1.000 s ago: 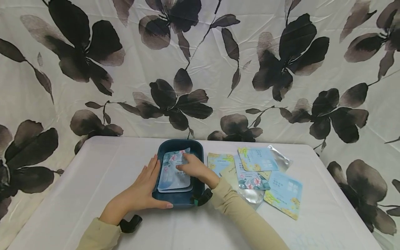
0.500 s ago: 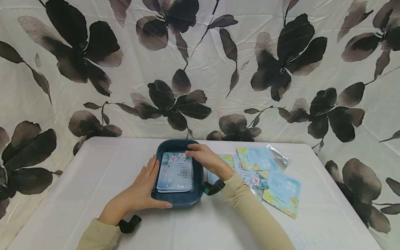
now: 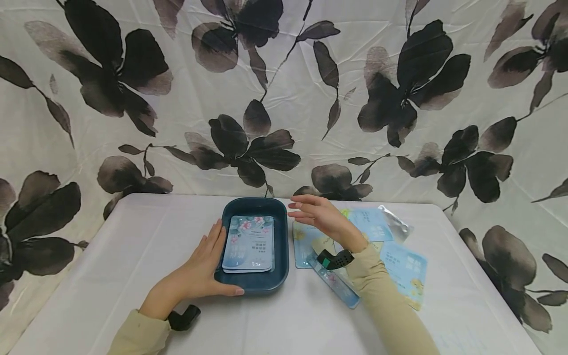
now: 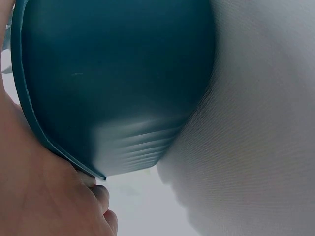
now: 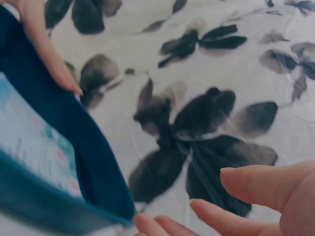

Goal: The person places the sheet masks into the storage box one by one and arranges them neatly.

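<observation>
My right hand (image 3: 321, 217), grip apart & empty, hovers beside dark teal plastic tray (image 3: 281, 246); loose pale-blue sachets (image 3: 406, 268) lie just below/right; left hand (image 3: 201, 268), fingers straight, braces the tray's left wall.

sachets (image 3: 401, 268) partly under right sleeve, tray (image 4: 113, 83) cut off by edge, left wrist view

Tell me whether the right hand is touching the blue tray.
Apart. The head view shows the right hand lifted beside the tray, with white table visible between them; its fingers are relaxed and hold nothing.
</observation>
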Tool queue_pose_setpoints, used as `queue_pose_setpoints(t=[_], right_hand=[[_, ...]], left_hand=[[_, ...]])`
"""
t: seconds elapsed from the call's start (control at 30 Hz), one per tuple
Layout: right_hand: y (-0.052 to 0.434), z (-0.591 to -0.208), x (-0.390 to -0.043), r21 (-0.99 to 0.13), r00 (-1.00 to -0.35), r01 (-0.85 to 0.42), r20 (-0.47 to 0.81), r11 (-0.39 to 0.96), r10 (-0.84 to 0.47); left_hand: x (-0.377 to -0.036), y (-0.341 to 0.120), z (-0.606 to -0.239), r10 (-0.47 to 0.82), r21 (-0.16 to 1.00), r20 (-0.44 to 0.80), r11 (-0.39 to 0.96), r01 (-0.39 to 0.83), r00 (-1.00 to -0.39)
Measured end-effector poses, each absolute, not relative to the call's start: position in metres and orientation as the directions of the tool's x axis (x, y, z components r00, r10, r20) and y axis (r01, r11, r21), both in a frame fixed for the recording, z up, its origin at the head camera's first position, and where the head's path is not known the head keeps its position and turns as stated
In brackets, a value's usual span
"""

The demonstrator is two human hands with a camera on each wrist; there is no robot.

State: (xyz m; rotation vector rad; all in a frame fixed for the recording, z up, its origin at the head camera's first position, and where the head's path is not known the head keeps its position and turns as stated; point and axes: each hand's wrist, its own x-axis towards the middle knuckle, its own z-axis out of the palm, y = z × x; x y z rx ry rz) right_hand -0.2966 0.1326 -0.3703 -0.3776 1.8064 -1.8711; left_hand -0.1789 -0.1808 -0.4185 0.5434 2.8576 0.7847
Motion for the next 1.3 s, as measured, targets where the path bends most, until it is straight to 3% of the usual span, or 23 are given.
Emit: queue_pose_setpoints(t=[0.43,0.6,0.8,0.9,1.03,1.13,1.3], right_hand=[[0.196,-0.391,-0.304,-0.998,-0.947,-0.041,0.022,0.052,-0.321],[0.218,-0.409,-0.310,-0.954,-0.958,-0.185,0.122,0.234,-0.260],[0.241,-0.421,-0.322,-0.850,-0.939,-0.309,0.203,0.426,-0.276],[0.251,-0.421,-0.329,-0.764,-0.940,-0.312,0.160,0.565,-0.302],[0.262,-0.420,-0.332,-0.635,-0.933,-0.266,-0.019,0.725,-0.359],[0.269,-0.423,-0.333,-0.565,-0.910,-0.267,-0.119,0.781,-0.397],[0.281,-0.432,-0.332,-0.531,-0.888,-0.279,-0.175,0.800,-0.426]], left_hand=[[-0.178,-0.184,-0.417,0.367,0.527,-0.037,0.797,0.294,-0.930],[-0.177,-0.185,-0.418,0.366,0.530,-0.034,0.795,0.294,-0.930],[-0.178,-0.185,-0.419,0.364,0.528,-0.030,0.796,0.295,-0.931],[-0.178,-0.185,-0.419,0.364,0.528,-0.028,0.796,0.295,-0.931],[-0.177,-0.185,-0.418,0.360,0.533,-0.035,0.796,0.288,-0.932],[-0.177,-0.184,-0.418,0.360,0.538,-0.035,0.793,0.286,-0.932],[-0.178,-0.183,-0.420,0.360,0.536,-0.040,0.795,0.284,-0.932]])
